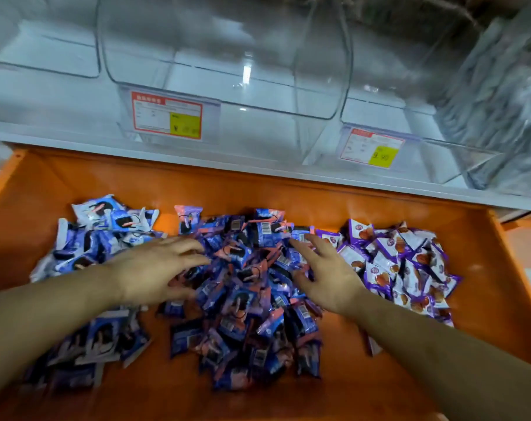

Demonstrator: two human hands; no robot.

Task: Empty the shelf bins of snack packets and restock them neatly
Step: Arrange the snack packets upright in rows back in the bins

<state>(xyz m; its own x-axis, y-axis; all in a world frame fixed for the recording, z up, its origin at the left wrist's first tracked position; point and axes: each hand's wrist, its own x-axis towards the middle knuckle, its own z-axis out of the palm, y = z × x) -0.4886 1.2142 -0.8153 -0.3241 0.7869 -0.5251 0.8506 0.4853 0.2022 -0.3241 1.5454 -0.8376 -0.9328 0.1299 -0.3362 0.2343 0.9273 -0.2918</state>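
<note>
Three heaps of snack packets lie in an orange tray [486, 268]: blue-and-white ones [100, 235] at the left, blue-and-pink ones [246, 296] in the middle, purple-and-white ones [410, 265] at the right. My left hand [155, 268] rests on the left side of the middle heap with fingers spread and slightly bent. My right hand [325, 275] lies on that heap's right side, fingers straight and spread. Neither hand holds a packet. Above the tray stand clear plastic shelf bins [227, 86] with nothing in them.
A white shelf edge [197, 153] runs above the tray. Red-framed price labels with yellow patches sit on the middle bin [167, 118] and on the right bin [372, 147]. Another clear bin [501, 101] stands tilted at the far right.
</note>
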